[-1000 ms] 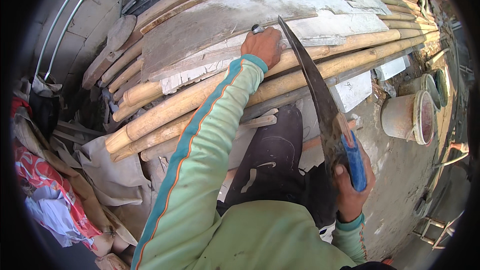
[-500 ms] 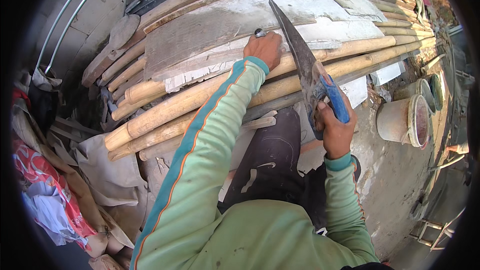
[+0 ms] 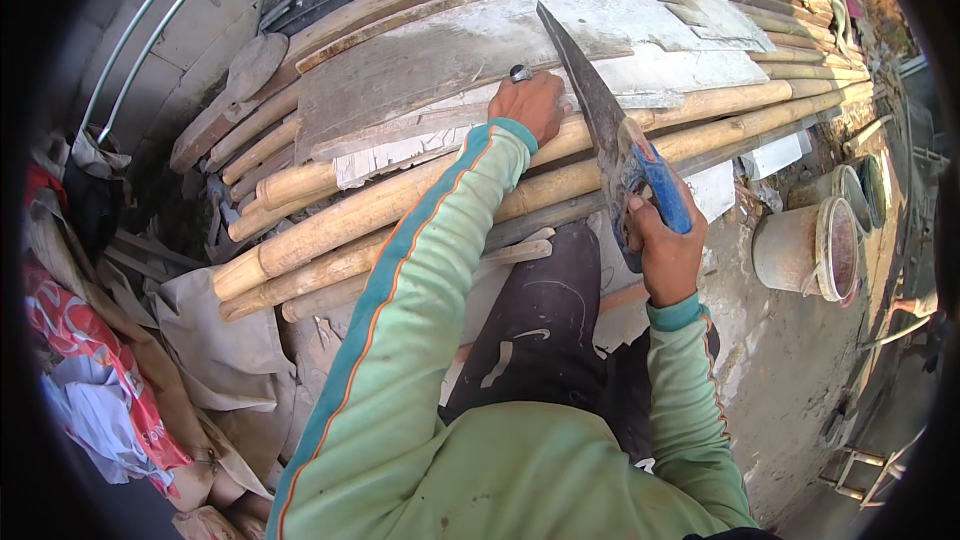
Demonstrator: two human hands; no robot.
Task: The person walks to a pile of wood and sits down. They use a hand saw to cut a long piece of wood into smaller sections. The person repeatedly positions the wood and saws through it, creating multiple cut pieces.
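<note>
A handsaw (image 3: pixel 597 105) with a dark, worn blade and a blue and bare-wood handle is in my right hand (image 3: pixel 668 245), closed round the handle. The blade slants up and to the left, its tip over the grey boards (image 3: pixel 440 60). My left hand (image 3: pixel 527 105) presses down, fingers curled, at the front edge of the boards, beside the upper bamboo pole (image 3: pixel 350 225). A dark ring shows on one finger. The fingertips are hidden beneath the hand, so what they grip cannot be made out. A second bamboo pole (image 3: pixel 540 190) runs alongside, nearer to me.
My leg in dark trousers (image 3: pixel 530 310) is against the near side of the pile. Two buckets (image 3: pixel 795 248) stand on the concrete at the right. Cloth and a red-and-white bag (image 3: pixel 110 390) lie at the left, below bent metal rods (image 3: pixel 135 50). Another person's hand (image 3: pixel 915 305) shows far right.
The view has shifted slightly. My right hand and the saw have moved a little to the left, while my left hand stays in its place on the pile.
</note>
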